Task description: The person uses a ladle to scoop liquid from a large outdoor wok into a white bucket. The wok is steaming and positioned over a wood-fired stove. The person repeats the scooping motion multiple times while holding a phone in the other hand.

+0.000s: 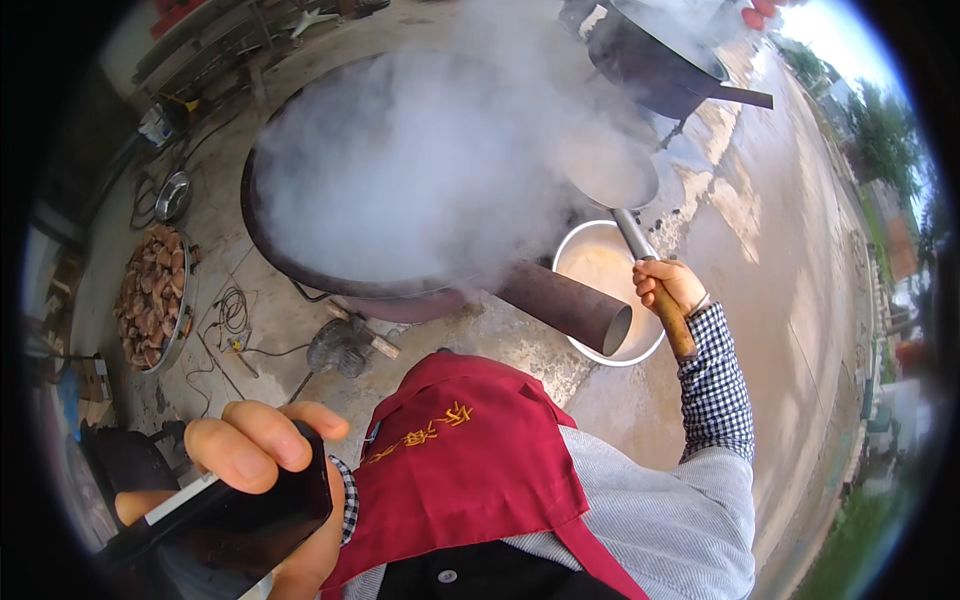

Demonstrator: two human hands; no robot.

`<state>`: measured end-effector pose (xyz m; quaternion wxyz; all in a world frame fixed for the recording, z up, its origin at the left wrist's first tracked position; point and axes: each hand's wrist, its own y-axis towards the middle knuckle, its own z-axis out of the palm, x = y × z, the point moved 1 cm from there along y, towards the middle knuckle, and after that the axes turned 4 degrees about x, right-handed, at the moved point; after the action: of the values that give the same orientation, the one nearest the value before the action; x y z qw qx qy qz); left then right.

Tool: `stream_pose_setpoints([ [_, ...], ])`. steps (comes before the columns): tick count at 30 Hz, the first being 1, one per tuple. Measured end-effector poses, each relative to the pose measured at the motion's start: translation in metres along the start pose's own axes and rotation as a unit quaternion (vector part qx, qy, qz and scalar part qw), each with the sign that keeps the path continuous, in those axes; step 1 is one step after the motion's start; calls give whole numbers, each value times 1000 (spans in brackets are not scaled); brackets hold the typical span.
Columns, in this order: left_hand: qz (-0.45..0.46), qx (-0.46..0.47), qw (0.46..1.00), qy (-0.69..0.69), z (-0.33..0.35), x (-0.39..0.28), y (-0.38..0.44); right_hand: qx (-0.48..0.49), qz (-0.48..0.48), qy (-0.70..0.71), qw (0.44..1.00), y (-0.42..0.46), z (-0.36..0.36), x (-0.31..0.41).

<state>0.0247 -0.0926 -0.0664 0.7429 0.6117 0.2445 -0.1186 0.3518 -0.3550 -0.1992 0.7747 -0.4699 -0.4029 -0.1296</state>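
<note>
My left hand (255, 457) grips a dark smartphone (259, 502) close to my chest. The wooden handle (673, 322) of a large metal ladle (611, 176) is in my right hand (667, 285), its bowl stretched out beside the big wok. Thick steam pours off this wide dark wok (259, 232) and hides what is in it. Below the ladle stands a round metal pot (652, 352) with pale brownish liquid inside. A rusty pipe (562, 307) juts from the wok's stove and passes in front of part of the pot.
Left on the concrete floor sits a tray of brown meat-like pieces (154, 300). Cables (232, 311), a blower-like motor (337, 349) and a metal bowl (174, 196) lie nearby. A second steaming wok on a dark stove (652, 71) stands at the upper right.
</note>
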Motion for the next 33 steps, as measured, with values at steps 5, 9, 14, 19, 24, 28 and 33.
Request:
stream_pose_setpoints([
  [5, -17, 21, 999, -17, -6, 16, 10, -99, 38, 97, 990, -8, -69, -24],
  [9, -17, 17, 1000, -20, -7, 21, 7, -174, 83, 174, 966, 9, -127, -52],
  [14, -40, -125, 991, 12, 7, 12, 2, -327, 73, 96, 937, 38, -225, -101],
  [19, -23, -145, 989, -21, 5, 12, 3, -441, 146, -316, 827, 37, -267, -99],
  [24, -4, -33, 999, -41, -18, 10, -5, -573, 99, -451, 678, 7, -227, -67],
  [28, 11, -62, 998, -6, -20, 9, -7, -534, -90, -427, 724, 22, -163, -7],
  [33, 9, -93, 995, 42, -25, 12, -6, -196, -216, -147, 945, 118, -62, 37],
])
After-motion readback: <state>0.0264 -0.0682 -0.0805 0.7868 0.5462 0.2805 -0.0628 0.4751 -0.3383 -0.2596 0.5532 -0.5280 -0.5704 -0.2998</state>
